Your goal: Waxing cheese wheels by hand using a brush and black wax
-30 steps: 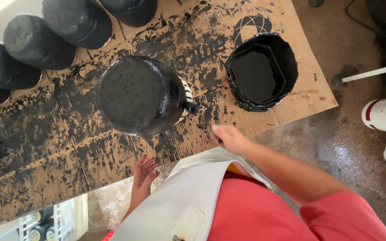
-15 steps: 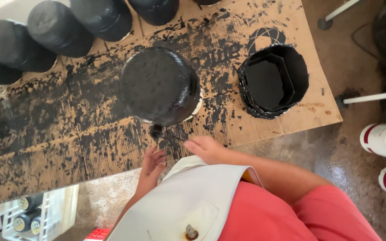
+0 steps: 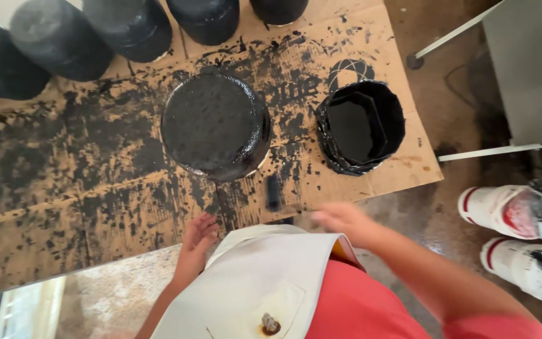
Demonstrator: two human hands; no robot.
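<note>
The right hand [image 3: 340, 220] is pulling back from the black-coated pot [image 3: 216, 125] toward the cardboard's [image 3: 64, 207] near edge, blurred with motion. What seems to be a small brush [image 3: 273, 191], earlier at the pot's rim, is now trailing just below it. The left hand [image 3: 197, 237] is resting slightly lower on the cardboard edge.

Floor [image 3: 446, 213]: flat cardboard sheet [image 3: 64, 188], black-smeared. On it: my large black pot [image 3: 216, 125], open black container [image 3: 360, 125], row of black pots [image 3: 58, 37] along far edge.
</note>
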